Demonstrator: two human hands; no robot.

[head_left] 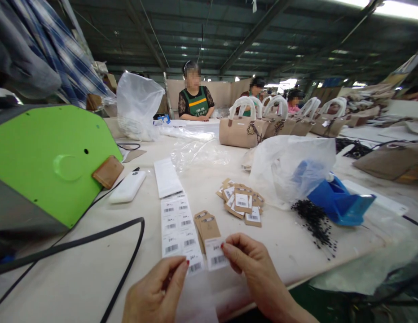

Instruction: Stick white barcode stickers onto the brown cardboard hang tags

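Note:
My right hand pinches a white barcode sticker between thumb and fingers, just off the near end of a long sheet of barcode stickers. My left hand pinches the near end of that sheet, where a sticker lies. A small stack of brown cardboard tags lies right behind the held sticker. A pile of brown tags with stickers on them rests further back on the pale table.
A green machine fills the left, with a black cable and a white power bank beside it. Right: a clear bag, a blue tray, black fasteners. Beige handbags and seated people at the far side.

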